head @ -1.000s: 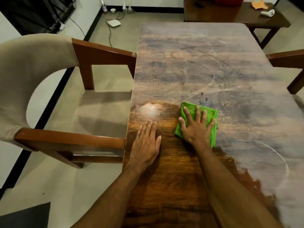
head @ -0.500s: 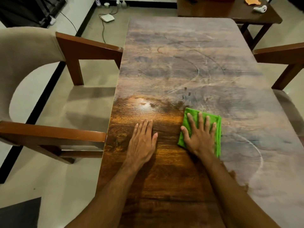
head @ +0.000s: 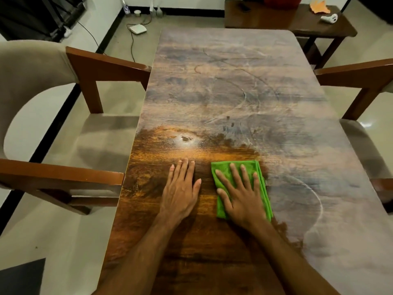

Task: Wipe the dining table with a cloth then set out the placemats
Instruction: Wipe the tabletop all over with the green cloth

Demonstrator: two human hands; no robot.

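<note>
Dusty grey film covers most of the wooden table [head: 244, 77]; only the near left patch shines dark brown. At the film's edge the right hand [head: 241, 198] lies flat, fingers spread, pressing the folded green cloth [head: 223, 170], likely for wiping pressure. Just left of it, the left hand [head: 180, 192] rests flat on bare wood, probably bracing.

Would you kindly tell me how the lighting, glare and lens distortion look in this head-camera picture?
Head view: warm, dim light, with one bright glare spot on the wiped part of the table; head view: the wide lens bows the table edges and the left chair; head view: the green cloth, left hand and right hand are sharp, with soft shadows beside them.
</note>
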